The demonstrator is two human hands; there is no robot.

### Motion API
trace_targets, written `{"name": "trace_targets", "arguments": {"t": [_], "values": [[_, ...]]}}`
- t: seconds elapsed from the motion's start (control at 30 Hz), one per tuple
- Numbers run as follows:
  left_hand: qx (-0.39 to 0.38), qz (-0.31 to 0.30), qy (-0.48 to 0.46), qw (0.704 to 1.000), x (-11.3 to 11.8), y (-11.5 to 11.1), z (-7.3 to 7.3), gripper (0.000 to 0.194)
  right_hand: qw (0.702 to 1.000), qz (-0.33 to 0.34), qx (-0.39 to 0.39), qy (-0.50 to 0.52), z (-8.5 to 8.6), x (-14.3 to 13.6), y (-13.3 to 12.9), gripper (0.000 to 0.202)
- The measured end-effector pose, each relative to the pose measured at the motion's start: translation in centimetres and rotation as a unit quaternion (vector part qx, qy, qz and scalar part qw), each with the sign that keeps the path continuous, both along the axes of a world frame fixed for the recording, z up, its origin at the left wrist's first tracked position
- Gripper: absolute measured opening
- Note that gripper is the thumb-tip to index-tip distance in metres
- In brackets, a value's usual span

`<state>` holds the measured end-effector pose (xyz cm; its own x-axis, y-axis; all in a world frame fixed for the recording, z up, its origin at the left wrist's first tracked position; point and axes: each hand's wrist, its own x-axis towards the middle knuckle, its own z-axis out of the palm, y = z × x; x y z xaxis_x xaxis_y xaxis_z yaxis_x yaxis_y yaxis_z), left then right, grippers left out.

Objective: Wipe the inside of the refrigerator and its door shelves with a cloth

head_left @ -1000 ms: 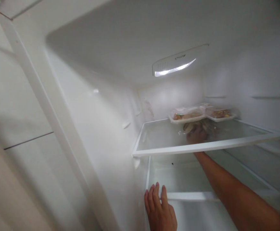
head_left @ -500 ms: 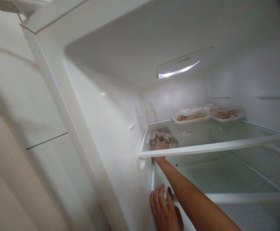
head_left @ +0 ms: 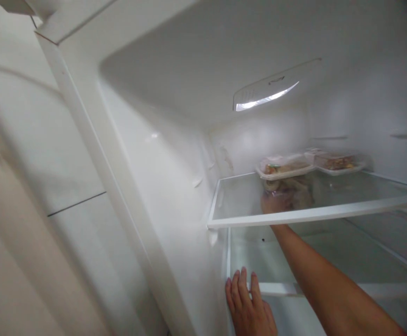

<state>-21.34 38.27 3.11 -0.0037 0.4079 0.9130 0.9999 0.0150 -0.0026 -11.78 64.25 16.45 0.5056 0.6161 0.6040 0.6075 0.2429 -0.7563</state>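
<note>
I look up into an open white fridge. My right hand [head_left: 276, 203] reaches under the upper glass shelf [head_left: 305, 215] and presses a crumpled greyish cloth [head_left: 289, 187] against its underside, seen blurred through the glass. My left hand [head_left: 249, 308] rests flat, fingers together, on the front left corner of the lower shelf [head_left: 280, 289]. On top of the upper shelf, at the back, stand two clear plastic food trays [head_left: 284, 167], side by side.
The fridge's left wall [head_left: 168, 186] and door frame [head_left: 94, 154] are close on the left. A lit lamp [head_left: 264, 95] sits in the ceiling. The right wall [head_left: 382, 116] carries shelf rails.
My right hand swept the cloth from mid-shelf to the left front corner, then back right toward the middle under the trays. The left hand stayed on the lower shelf corner.
</note>
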Motion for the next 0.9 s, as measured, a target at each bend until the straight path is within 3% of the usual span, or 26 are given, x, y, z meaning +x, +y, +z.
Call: {"name": "trace_targets", "arguments": {"t": [0.1,0.27,0.4,0.57,0.7,0.9], "values": [[0.005,-0.007,-0.007,1.0,0.1,0.0,0.0,0.053,0.994,-0.041,-0.035,0.098,-1.0,0.4,-0.2,0.067],[-0.006,-0.024,-0.034,0.999,0.2,0.1,-0.2,0.051,0.981,0.054,-0.091,0.161,0.1,-1.8,-1.8,0.052],[0.007,-0.022,-0.026,0.999,-0.2,0.3,-0.7,0.048,0.964,0.195,-0.072,0.168,1.8,-5.2,-3.0,0.046],[0.002,-0.005,-0.002,1.0,-0.5,0.3,-0.5,0.048,0.89,0.425,-0.016,0.165,4.2,-8.1,-5.0,0.042],[-0.036,0.025,0.035,0.998,-0.5,-0.4,0.5,0.047,0.843,0.521,-0.02,0.133,4.0,-6.9,-8.1,0.045],[-0.119,0.063,0.069,0.988,-0.3,-2.0,2.5,0.052,0.823,0.563,-0.076,0.031,2.7,-4.3,-14.5,0.046]]}}
